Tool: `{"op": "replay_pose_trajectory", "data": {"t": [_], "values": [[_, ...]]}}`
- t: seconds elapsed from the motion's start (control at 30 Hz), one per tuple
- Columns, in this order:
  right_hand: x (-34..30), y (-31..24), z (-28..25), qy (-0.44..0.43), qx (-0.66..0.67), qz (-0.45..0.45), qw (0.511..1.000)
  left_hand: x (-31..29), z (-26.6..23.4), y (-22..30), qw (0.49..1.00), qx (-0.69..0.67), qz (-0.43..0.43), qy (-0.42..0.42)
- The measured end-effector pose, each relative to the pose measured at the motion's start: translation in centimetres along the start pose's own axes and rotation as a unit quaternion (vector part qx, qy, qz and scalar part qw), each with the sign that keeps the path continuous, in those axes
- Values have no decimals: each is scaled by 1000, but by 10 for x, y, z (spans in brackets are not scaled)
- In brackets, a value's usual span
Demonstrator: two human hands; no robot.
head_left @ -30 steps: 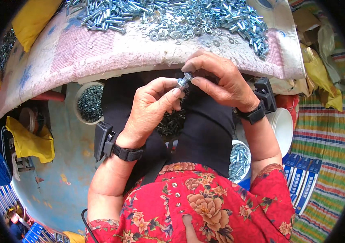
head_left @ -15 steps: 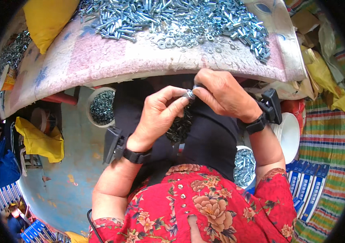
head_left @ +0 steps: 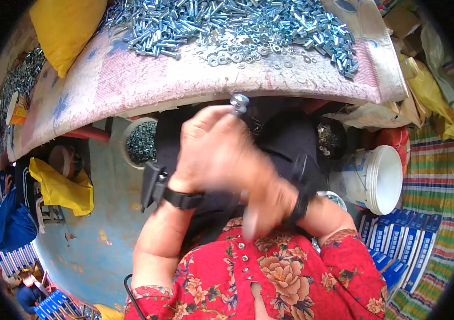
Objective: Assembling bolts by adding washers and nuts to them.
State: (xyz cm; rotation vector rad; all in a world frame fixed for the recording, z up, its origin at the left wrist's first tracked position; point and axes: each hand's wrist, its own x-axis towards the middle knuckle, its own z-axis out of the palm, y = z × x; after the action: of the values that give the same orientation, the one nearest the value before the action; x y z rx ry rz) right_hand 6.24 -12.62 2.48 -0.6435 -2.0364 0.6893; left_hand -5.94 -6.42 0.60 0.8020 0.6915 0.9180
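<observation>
My left hand point(head_left: 209, 146) is closed, its thumb and fingers pinching a small shiny metal bolt point(head_left: 239, 101) that seems to carry a washer. The bolt points up over my lap, just short of the table's near edge. Lower down, close to my red flowered shirt, is my right hand point(head_left: 270, 207). Motion smears its fingers, and part of it lies behind the left hand and wrist. Across the table point(head_left: 147, 80) spreads a heap of metal bolts and sleeves point(head_left: 168, 29), with flat washers point(head_left: 232, 56) along its near side.
A tub of dark nuts point(head_left: 142, 143) stands on the floor at left. At right are a dark bowl of small parts point(head_left: 327, 140), a white bucket point(head_left: 386, 180) on its side and blue-and-white boxes point(head_left: 397, 240). Yellow bags point(head_left: 67, 29) lie around the table.
My hands have parted. The right hand has dropped from the bolt down toward my shirt, while the left has turned and lifted the bolt slightly toward the table edge.
</observation>
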Motion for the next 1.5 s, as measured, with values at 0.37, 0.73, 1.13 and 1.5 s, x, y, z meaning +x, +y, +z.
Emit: {"op": "replay_pose_trajectory", "data": {"t": [0.37,0.73,1.13,1.5], "values": [[11,36,-57,33,-73,116,990,-5,-17,2,991,66,-24,-110],[-73,72,-29,-26,-198,306,931,8,-18,-34,789,553,190,-188],[-74,67,-111,286,-312,245,872,143,-70,57,522,810,158,214],[-58,146,-219,138,-617,416,653,129,-85,75,645,726,142,192]]}}
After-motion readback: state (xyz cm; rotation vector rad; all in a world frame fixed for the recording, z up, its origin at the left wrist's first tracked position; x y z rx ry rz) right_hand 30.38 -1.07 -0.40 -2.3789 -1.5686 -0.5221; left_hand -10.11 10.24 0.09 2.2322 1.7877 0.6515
